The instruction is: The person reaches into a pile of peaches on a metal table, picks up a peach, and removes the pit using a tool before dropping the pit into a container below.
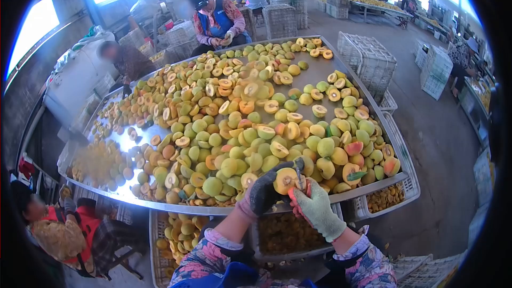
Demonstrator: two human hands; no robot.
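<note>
My left hand [264, 192], in a dark glove, holds a halved yellow fruit [286, 181] with its cut face up, over the near edge of a metal table [213, 210]. My right hand [319, 208], in a pale green glove with red fingertips, is closed around a small tool [301, 177] whose metal end touches the fruit's right side. The tool's handle is mostly hidden by the fingers. Many halved yellow-green fruits [212, 185] lie heaped on the table just beyond my hands.
Crates of fruit stand below the near edge, one crate [156, 256] at left and another [410, 194] at right. A person [218, 18] sits across the table, another [69, 229] at lower left, a third [128, 58] at far left. Stacked crates [368, 61] stand right.
</note>
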